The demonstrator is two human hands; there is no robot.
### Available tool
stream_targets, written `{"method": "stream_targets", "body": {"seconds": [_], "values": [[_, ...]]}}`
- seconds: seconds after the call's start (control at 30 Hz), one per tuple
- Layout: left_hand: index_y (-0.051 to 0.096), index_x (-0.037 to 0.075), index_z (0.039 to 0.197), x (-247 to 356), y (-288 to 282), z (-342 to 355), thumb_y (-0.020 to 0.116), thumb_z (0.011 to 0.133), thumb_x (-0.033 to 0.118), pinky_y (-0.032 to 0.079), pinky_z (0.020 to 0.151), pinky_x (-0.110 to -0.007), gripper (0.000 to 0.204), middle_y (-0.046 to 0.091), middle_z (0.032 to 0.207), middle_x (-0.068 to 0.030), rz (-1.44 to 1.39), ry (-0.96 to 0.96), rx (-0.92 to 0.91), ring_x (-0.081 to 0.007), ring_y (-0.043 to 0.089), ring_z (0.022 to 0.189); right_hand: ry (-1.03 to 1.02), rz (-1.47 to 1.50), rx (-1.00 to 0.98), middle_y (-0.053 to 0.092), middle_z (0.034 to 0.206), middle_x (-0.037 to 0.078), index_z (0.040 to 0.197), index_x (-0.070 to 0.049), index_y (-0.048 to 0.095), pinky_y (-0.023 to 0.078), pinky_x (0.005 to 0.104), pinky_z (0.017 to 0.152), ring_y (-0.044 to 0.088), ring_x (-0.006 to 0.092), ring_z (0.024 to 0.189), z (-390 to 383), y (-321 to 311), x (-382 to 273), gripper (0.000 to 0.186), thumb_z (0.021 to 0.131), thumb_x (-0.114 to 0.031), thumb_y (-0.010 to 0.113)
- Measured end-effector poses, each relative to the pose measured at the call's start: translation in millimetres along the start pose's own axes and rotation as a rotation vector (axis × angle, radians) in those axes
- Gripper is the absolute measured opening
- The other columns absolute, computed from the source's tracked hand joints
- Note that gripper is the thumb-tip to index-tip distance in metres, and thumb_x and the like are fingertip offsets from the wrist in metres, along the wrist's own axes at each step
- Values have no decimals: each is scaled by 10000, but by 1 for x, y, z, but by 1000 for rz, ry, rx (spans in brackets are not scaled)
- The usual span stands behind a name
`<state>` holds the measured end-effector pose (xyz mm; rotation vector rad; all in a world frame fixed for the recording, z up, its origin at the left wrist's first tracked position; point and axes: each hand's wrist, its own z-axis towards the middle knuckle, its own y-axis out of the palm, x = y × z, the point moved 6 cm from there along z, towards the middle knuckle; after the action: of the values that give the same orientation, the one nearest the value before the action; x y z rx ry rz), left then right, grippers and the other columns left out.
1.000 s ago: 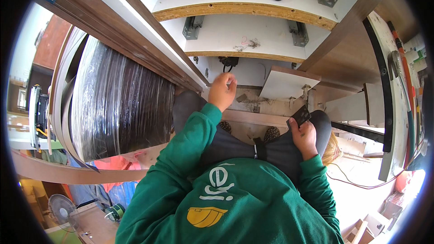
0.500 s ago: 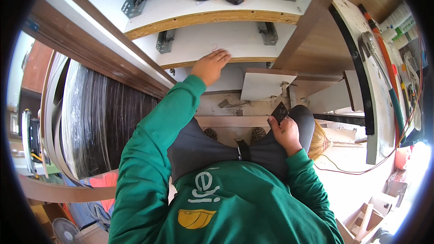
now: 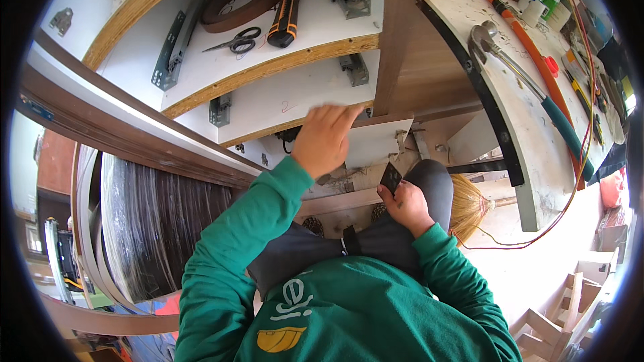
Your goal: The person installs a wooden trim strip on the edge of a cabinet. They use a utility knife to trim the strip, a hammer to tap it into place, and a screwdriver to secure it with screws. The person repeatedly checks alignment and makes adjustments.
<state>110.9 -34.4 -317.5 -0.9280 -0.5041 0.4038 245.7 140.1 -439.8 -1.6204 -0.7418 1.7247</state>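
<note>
My left hand (image 3: 324, 139) reaches forward, palm down, fingers stretched out with nothing seen in them. It is over or near the front edge of the lower shelf (image 3: 268, 110); I cannot tell whether it touches. My right hand (image 3: 408, 205) rests by my right knee, closed on a small dark flat rectangular piece (image 3: 390, 177), pinched under the thumb. On the upper shelf (image 3: 201, 90) lie black-handled scissors (image 3: 243, 41), a black and orange utility knife (image 3: 285, 19) and a coil of brown edge banding (image 3: 221, 20).
Metal drawer slides (image 3: 176, 50) line the cabinet sides. At right, a white board (image 3: 496, 47) carries a hammer (image 3: 516, 70), a long orange-handled tool and bottles. A straw broom (image 3: 469, 204) and a red cable lie beside my right leg. A film-wrapped dark roll (image 3: 157, 228) stands at left.
The view has turned toward the right, showing more of the upper shelf and the board. My left hand has drawn back toward me. The right hand still holds the dark piece.
</note>
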Motion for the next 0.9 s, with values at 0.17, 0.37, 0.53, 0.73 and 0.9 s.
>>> {"method": "stream_targets", "body": {"seconds": [0.17, 0.37, 0.53, 0.73, 0.9], "values": [[716, 131, 1107, 15, -50, 93, 773, 842, 177, 405, 951, -458, 276, 673, 1070, -45, 212, 135, 463, -303, 596, 1062, 31, 58, 1, 610, 707, 227, 591, 18, 569, 522, 523, 680, 631, 438, 710, -3, -10, 2, 533, 957, -349, 697], [735, 162, 969, 8, -42, 134, 814, 822, 207, 359, 952, -439, 172, 679, 1046, 15, 300, 116, 570, -249, 589, 1072, 14, 116, 20, 606, 704, 207, 611, 10, 580, 513, 522, 671, 629, 434, 717, -3, -19, 0, 500, 963, -328, 689], [728, 167, 953, 8, -35, 137, 825, 799, 199, 357, 953, -450, 184, 677, 1031, 20, 322, 95, 552, -262, 587, 1078, 11, 122, 9, 616, 720, 205, 623, 8, 586, 506, 520, 664, 633, 430, 731, -5, -21, 3, 487, 966, -324, 682], [730, 125, 976, 24, -54, 134, 830, 794, 209, 383, 962, -464, 224, 677, 1033, -35, 212, 17, 515, -307, 582, 1082, 10, 98, 6, 612, 705, 230, 606, 28, 576, 498, 525, 641, 621, 445, 689, -5, -17, 2, 525, 965, -338, 688], [610, 64, 767, 43, -49, 70, 744, 924, 229, 427, 770, -466, 264, 595, 799, -102, -87, 87, 268, -323, 573, 821, 77, 151, 45, 592, 642, 249, 584, 46, 584, 493, 522, 622, 614, 453, 663, -9, -16, 9, 598, 970, -397, 694]]}}
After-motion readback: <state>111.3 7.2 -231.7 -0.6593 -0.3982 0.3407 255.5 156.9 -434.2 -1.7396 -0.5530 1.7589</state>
